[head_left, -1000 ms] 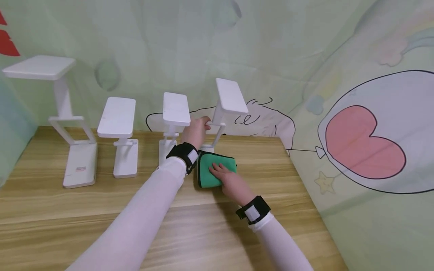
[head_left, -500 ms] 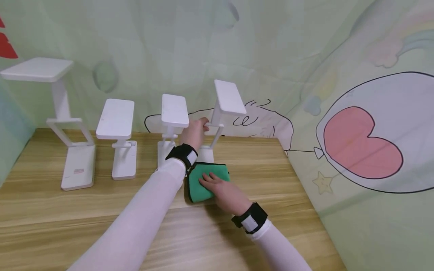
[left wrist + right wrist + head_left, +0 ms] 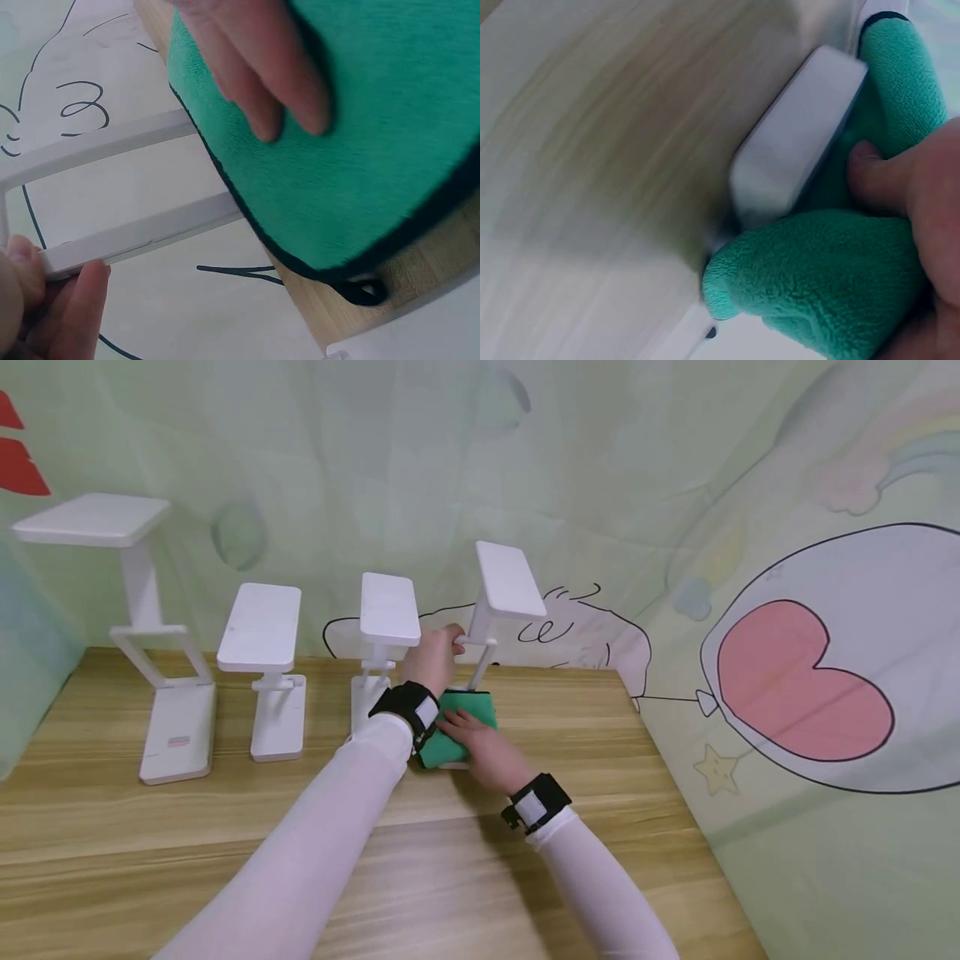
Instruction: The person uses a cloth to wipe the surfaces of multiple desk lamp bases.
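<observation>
A green microfibre cloth (image 3: 459, 732) with black edging lay under the right hand (image 3: 480, 745), fingers flat, pressing it onto the lamp base (image 3: 791, 142); the left hand (image 3: 431, 653) gripped the white folding desk lamp (image 3: 491, 610) by its arm.

Left hand (image 3: 433, 656) is reaching forward, fingers curled in a grip; right hand (image 3: 480, 745) is pressing down just beside it, fingers flat.

The green cloth (image 3: 457, 727) looks soft and fleecy with a dark stitched edge, the white lamps — like the near lamp (image 3: 487, 610) — are smooth matt plastic, and the table (image 3: 225, 827) is smooth, faintly glossy wood grain.
</observation>
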The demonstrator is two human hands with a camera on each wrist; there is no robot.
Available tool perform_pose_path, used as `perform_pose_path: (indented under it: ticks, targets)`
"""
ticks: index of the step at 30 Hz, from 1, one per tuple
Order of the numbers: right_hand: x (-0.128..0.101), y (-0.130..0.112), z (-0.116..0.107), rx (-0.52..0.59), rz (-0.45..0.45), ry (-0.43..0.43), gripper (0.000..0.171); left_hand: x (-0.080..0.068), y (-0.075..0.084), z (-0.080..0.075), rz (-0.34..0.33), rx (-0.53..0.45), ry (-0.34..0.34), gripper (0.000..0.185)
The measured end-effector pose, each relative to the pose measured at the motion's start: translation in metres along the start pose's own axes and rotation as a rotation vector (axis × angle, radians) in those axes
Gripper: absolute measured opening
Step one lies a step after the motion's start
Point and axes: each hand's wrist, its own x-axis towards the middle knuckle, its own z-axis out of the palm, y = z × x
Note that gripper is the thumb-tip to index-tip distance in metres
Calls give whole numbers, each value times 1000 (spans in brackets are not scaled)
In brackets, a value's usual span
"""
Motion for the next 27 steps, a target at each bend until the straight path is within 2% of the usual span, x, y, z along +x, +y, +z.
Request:
perform_pose_path:
  ticks: [6,10,15,21,24,27]
  targets:
    - [-17,4,-2,-23,87,3,73,0,1,1,10,-7,6,29]
    - [-33,-4,-5,-56,132,2,73,0,0,2,2,-18,12,31]
    - [-50,-22,-12,-140,172,-65,69,1,0,2,-14,-23,9,33]
    - [-54,-45,-20,-160,114,-164,69,0,0,1,-27,-27,-1,33]
    - [-47,-46,-17,-141,40,-167,70,-1,0,0,-24,-32,4,32]
    - [-33,-39,-14,-75,-2,-154,74,-2,0,0,-12,-35,3,30]
